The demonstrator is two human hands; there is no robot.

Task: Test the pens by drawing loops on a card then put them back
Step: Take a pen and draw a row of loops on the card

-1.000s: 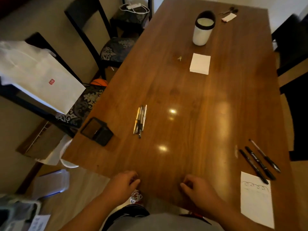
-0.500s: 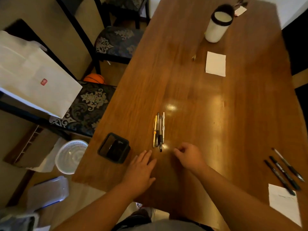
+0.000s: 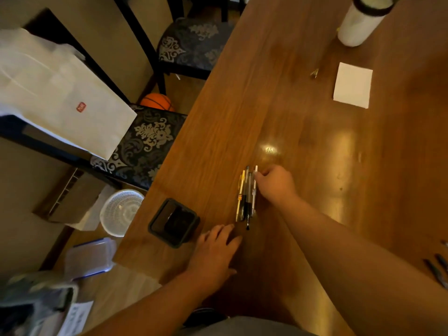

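A small bundle of pens (image 3: 245, 197) lies side by side on the wooden table (image 3: 315, 146): a yellow one, dark ones and a white one. My right hand (image 3: 276, 184) rests on the bundle's right side, fingertips pinched on the upper end of the white pen (image 3: 254, 190), which still lies on the table. Just below the bundle, my left hand (image 3: 215, 251) lies flat with its fingers spread, holding nothing. To the left of the pens stands a black pen holder (image 3: 173, 221). A white card stack (image 3: 352, 84) sits farther back on the right.
A white cup with a black rim (image 3: 358, 20) stands at the far end. More dark pens (image 3: 437, 266) lie at the right edge. Chairs with patterned seats (image 3: 145, 144), a white bag (image 3: 55, 93) and a white basket (image 3: 120, 210) are left of the table.
I have leaned forward, so the view has moved closer to the pens. My right hand reached from below the bundle up onto the white pen. My left hand slid slightly forward.
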